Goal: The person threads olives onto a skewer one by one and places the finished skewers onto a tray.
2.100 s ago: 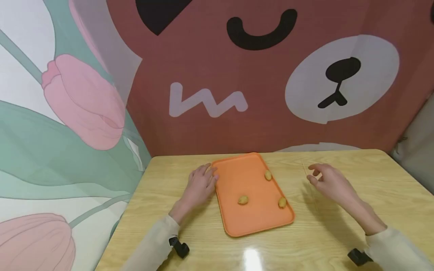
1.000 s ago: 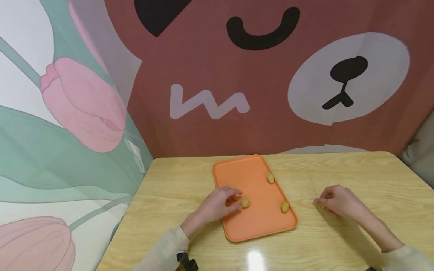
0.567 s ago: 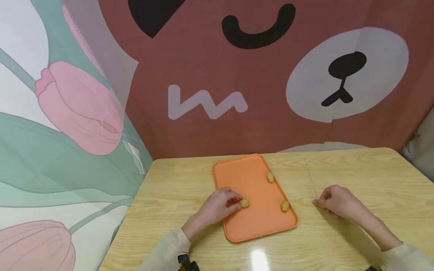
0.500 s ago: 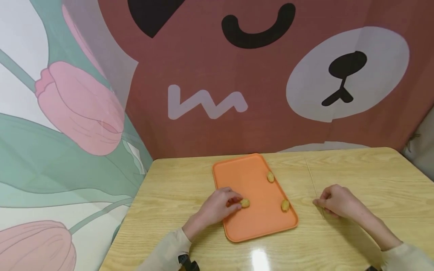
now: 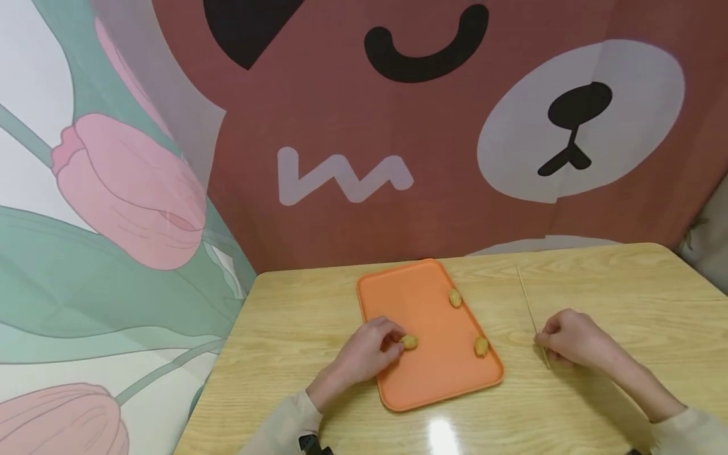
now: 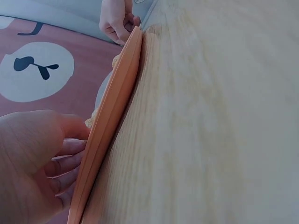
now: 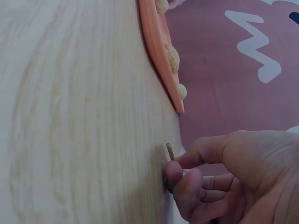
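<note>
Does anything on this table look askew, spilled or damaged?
The orange tray sits slightly askew: its far edge isn't parallel to the far edge of the table. Two small yellowish lumps lie along its right rim. Nothing looks spilled or visibly damaged.

A lane of table (image 5: 495, 297) opens between the tray (image 5: 432, 382) and the stick (image 5: 526, 297), bordered by the right hand (image 5: 571, 338). Two lumps (image 5: 455, 297) obstruct the tray's right edge; the left hand (image 5: 368, 351) and a third lump (image 5: 410, 342) block its middle. The tray's far left offers a way in, the backdrop (image 5: 443, 215) close behind.
</note>
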A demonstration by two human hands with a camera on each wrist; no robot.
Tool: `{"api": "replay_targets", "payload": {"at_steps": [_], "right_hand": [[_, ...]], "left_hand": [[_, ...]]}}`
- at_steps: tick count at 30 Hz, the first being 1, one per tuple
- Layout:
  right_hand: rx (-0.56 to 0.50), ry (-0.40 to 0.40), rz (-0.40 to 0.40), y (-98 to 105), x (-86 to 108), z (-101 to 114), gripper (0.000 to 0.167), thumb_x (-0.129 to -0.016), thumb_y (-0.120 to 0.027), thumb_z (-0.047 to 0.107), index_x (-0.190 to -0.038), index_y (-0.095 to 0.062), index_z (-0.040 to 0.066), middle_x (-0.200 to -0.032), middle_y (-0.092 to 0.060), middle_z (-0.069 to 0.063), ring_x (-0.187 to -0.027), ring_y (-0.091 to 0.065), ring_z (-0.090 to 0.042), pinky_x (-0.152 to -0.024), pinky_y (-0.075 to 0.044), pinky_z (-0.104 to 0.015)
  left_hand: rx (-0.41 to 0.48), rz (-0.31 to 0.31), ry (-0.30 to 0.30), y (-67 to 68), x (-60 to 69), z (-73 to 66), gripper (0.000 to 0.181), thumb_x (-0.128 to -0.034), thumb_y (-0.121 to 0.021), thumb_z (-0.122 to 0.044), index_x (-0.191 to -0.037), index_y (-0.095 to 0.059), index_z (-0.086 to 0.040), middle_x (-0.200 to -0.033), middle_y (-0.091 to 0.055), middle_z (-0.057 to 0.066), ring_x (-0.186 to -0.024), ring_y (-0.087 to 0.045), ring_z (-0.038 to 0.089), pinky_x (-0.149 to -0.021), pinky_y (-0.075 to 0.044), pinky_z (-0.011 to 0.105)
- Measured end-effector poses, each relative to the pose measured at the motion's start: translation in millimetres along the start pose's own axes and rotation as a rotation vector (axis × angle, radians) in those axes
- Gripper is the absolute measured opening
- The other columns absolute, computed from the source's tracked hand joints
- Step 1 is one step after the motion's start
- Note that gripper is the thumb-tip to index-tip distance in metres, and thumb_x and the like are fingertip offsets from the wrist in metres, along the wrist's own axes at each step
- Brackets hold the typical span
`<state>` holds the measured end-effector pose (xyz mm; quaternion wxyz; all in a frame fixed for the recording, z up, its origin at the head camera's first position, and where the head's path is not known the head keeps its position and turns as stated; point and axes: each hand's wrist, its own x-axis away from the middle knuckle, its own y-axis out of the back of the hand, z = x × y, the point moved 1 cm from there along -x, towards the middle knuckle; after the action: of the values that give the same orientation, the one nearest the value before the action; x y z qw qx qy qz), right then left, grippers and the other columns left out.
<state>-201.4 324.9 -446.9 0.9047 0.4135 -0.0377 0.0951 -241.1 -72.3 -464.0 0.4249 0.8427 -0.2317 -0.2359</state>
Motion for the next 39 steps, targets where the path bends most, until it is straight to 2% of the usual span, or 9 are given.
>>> {"api": "replay_targets", "payload": {"at_steps": [5,8,12,16,19,25,29,34,39], "right_hand": [[0.003,-0.002,0.005,6.2,4.4,4.3,0.026,-0.097,-0.063,0.011,-0.072,-0.066,0.008,-0.059,-0.058,-0.003,-0.048,-0.053,-0.018,-0.045,-0.043,-0.028],[-0.012,-0.003,0.018,11.7,6.9,6.8,0.028,-0.1,-0.061,0.011,-0.072,-0.066,0.007,-0.058,-0.057,-0.004,-0.047,-0.051,-0.018,-0.046,-0.042,-0.028],[-0.023,0.001,0.038,15.8,9.0,9.1,0.024,-0.1,-0.06,0.01,-0.077,-0.068,0.006,-0.06,-0.057,-0.003,-0.048,-0.052,-0.019,-0.047,-0.042,-0.029],[-0.098,0.026,0.082,16.7,10.0,11.2,0.02,-0.099,-0.059,0.008,-0.082,-0.067,0.002,-0.062,-0.057,-0.004,-0.049,-0.05,-0.017,-0.047,-0.042,-0.028],[-0.191,0.058,0.139,16.9,10.2,13.4,0.019,-0.099,-0.056,0.006,-0.084,-0.064,-0.001,-0.063,-0.056,-0.006,-0.049,-0.045,-0.014,-0.046,-0.04,-0.026],[-0.336,0.082,0.26,18.4,9.7,15.9,0.022,-0.104,-0.049,0.01,-0.09,-0.058,-0.005,-0.072,-0.059,-0.012,-0.053,-0.046,-0.016,-0.047,-0.041,-0.029],[-0.494,0.177,0.431,16.6,9.6,19.4,0.024,-0.108,-0.047,0.008,-0.099,-0.055,-0.013,-0.085,-0.062,-0.024,-0.066,-0.06,-0.03,-0.057,-0.054,-0.039],[-0.684,0.284,0.633,6.4,9.1,27.9,0.02,-0.105,-0.045,-0.003,-0.107,-0.054,-0.021,-0.09,-0.058,-0.04,-0.079,-0.068,-0.038,-0.07,-0.059,-0.051],[-0.697,0.357,0.634,-2.7,9.6,35.6,0.022,-0.106,-0.045,-0.003,-0.114,-0.055,-0.021,-0.086,-0.06,-0.036,-0.076,-0.069,-0.042,-0.065,-0.06,-0.042]], "left_hand": [[0.055,-0.014,0.012,1.2,1.5,0.4,0.018,-0.0943,-0.074,-0.022,-0.111,-0.071,-0.015,-0.101,-0.062,-0.006,-0.088,-0.06,0.006,-0.076,-0.052,0.019],[0.133,-0.023,0.018,0.7,1.7,0.6,0.018,-0.0932,-0.075,-0.019,-0.11,-0.069,-0.015,-0.101,-0.063,-0.006,-0.087,-0.062,0.006,-0.075,-0.054,0.02],[0.3,-0.048,0.042,-1.2,3.1,2.3,0.018,-0.0924,-0.075,-0.015,-0.109,-0.068,-0.014,-0.097,-0.067,-0.006,-0.084,-0.065,0.008,-0.072,-0.056,0.025],[0.488,-0.095,0.115,-1.4,5.7,4.2,0.019,-0.0933,-0.075,-0.017,-0.111,-0.069,-0.014,-0.099,-0.071,-0.003,-0.089,-0.068,0.013,-0.077,-0.057,0.028],[0.619,-0.135,0.186,0.8,6.1,4.9,0.022,-0.0938,-0.074,-0.015,-0.115,-0.069,-0.01,-0.103,-0.072,0.001,-0.093,-0.068,0.017,-0.081,-0.057,0.028],[0.784,-0.179,0.271,7.6,-0.2,5.2,0.026,-0.0961,-0.069,-0.007,-0.122,-0.068,-0.005,-0.106,-0.07,0.011,-0.094,-0.067,0.02,-0.079,-0.056,0.03],[0.929,-0.189,0.278,10.1,-3.8,5.9,0.027,-0.1015,-0.064,-0.011,-0.128,-0.066,-0.006,-0.11,-0.066,0.02,-0.096,-0.068,0.026,-0.083,-0.057,0.038],[1.109,-0.198,0.28,12.1,-3.0,5.7,0.033,-0.1053,-0.059,-0.016,-0.136,-0.061,-0.005,-0.116,-0.063,0.014,-0.101,-0.066,0.027,-0.093,-0.054,0.044],[1.302,-0.215,0.295,13.9,-1.2,2.6,0.038,-0.108,-0.052,-0.015,-0.144,-0.052,-0.002,-0.119,-0.059,0.012,-0.106,-0.064,0.028,-0.097,-0.051,0.043]]}}
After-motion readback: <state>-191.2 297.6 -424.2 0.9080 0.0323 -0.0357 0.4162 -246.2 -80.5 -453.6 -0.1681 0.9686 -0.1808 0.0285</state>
